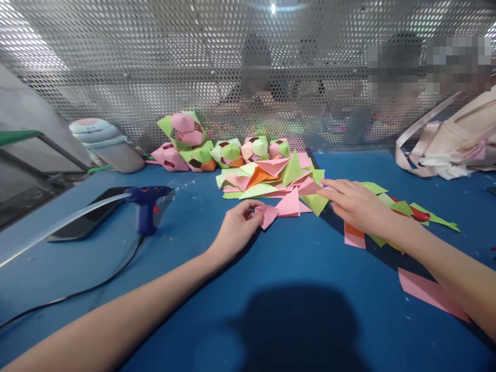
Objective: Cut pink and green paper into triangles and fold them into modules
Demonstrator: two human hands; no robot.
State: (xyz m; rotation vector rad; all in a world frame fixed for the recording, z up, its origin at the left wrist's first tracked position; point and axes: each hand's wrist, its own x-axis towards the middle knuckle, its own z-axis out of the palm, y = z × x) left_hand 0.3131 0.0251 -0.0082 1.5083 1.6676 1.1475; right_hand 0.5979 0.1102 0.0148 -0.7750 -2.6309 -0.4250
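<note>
A small folded piece of pink paper [267, 215] is pinched between the thumb and fingers of my left hand [239, 223], just above the blue table. My right hand [351, 202] reaches in from the right with its fingers stretched out, the tips at the right edge of a heap of folded paper pieces [259, 190] in pink, green and orange. Pink triangular paper [289, 204] lies between the two hands at the front of the heap. Under and beside my right wrist lie more loose papers, among them an orange and pink strip [354, 236].
Several folded paper balls [197, 155] stand along the perforated metal screen [174, 67]. A blue glue gun [146, 212] with its cord and a dark phone [83, 222] lie at left, near a plush-topped cup [112, 147]. A pale bag [457, 129] sits at right. People show behind the screen.
</note>
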